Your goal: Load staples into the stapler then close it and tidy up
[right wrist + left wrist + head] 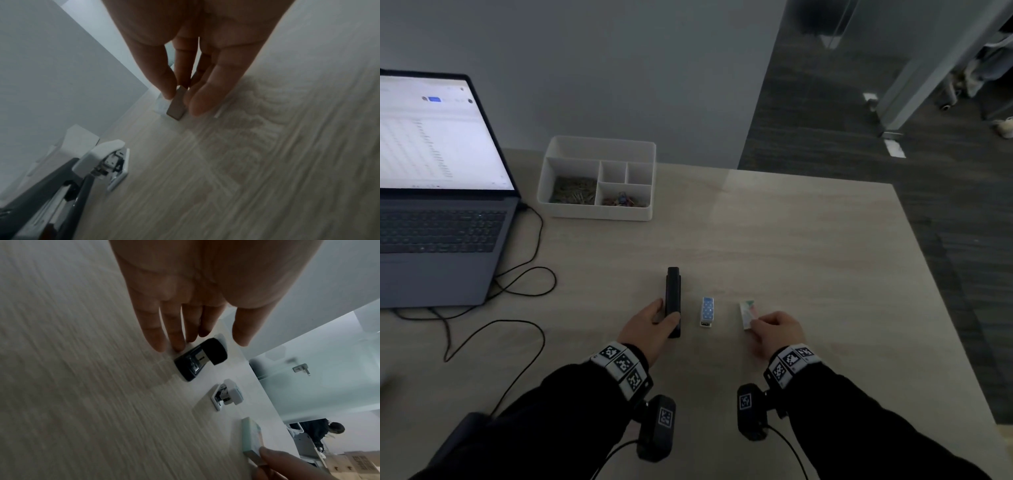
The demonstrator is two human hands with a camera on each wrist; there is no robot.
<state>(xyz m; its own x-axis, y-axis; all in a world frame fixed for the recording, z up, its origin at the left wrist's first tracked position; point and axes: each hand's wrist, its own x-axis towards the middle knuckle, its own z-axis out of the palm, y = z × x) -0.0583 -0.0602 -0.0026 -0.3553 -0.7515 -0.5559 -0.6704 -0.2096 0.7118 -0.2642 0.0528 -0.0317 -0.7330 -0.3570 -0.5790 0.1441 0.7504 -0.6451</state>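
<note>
A long black stapler (673, 298) (201, 360) (51, 194) lies closed on the table, pointing away from me. My left hand (667, 310) (209, 344) straddles its near end with straight fingers on its left and the thumb on its right, not gripping. A small blue-and-white stapler (707, 311) (228, 395) (107, 160) sits just right of it. Further right lies a pale staple box (746, 310) (252, 434). My right hand (755, 322) (180, 100) pinches a grey block (176, 104) at the box's near end between thumb and fingers.
A white desk organizer (602, 140) with paper clips stands at the back. An open laptop (441, 192) sits at the left, its black cables (524, 284) looping over the table. The table's right edge (928, 274) drops to dark floor. A person (327, 431) sits far off.
</note>
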